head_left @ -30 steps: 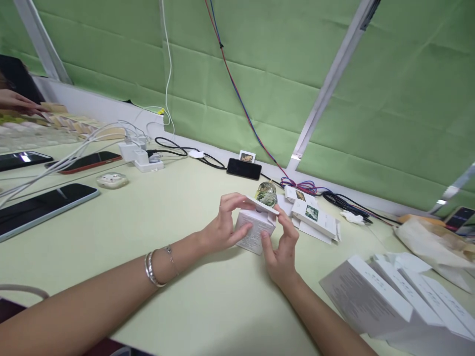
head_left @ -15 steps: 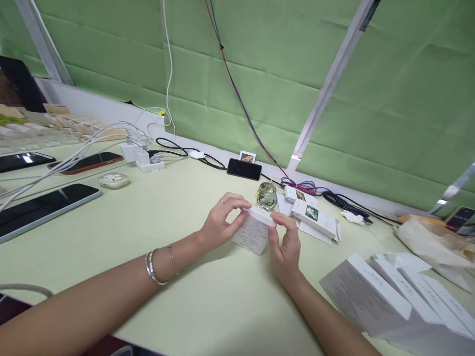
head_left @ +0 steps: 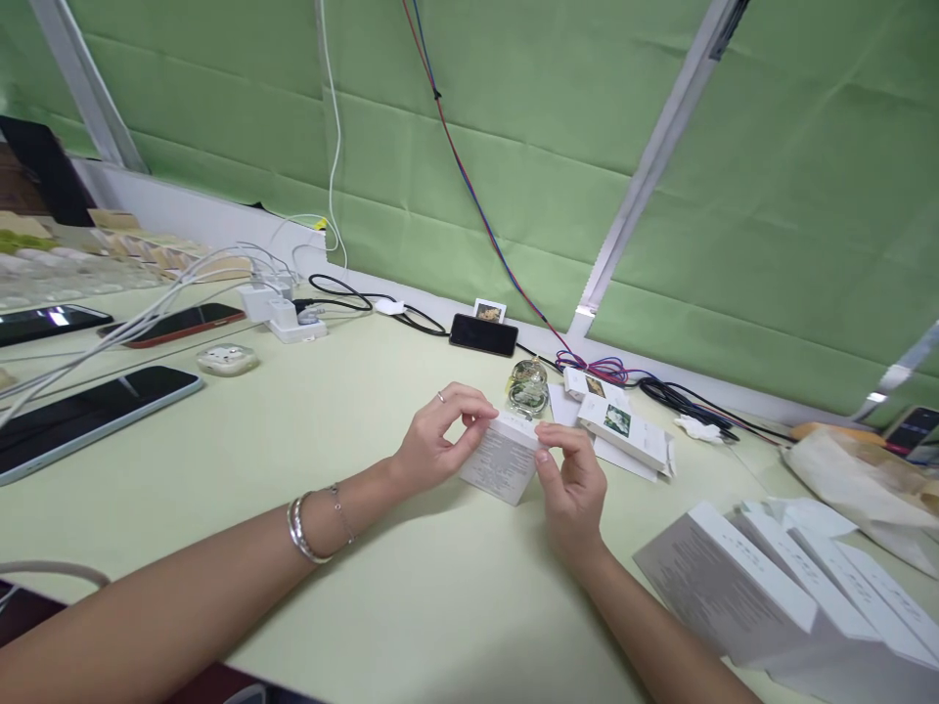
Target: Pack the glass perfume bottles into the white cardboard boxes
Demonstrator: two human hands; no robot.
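Upright on the pale table stands a small white carton [head_left: 502, 463], its printed text side facing me. My left hand [head_left: 449, 430] pinches its top left corner between thumb and fingers. At the top right corner, my right hand [head_left: 573, 479] grips the edge with thumb and bent fingers. Just behind the carton lies a shiny clear object with gold and green tones [head_left: 528, 384]; its kind is hard to make out. To the right of it lie flat white boxes, the nearer box [head_left: 623, 434] bearing a green and white picture.
Several white cartons [head_left: 763, 577] lean in a row at the right front. A black phone [head_left: 483, 334] rests by the wall near coiled cables [head_left: 686, 403]. More phones, such as the large phone [head_left: 95, 420], and a power strip with chargers [head_left: 290, 323] occupy the left.
The right hand has shifted slightly right and its thumb has moved up towards the carton's top corner. The left hand and the carton look almost the same.
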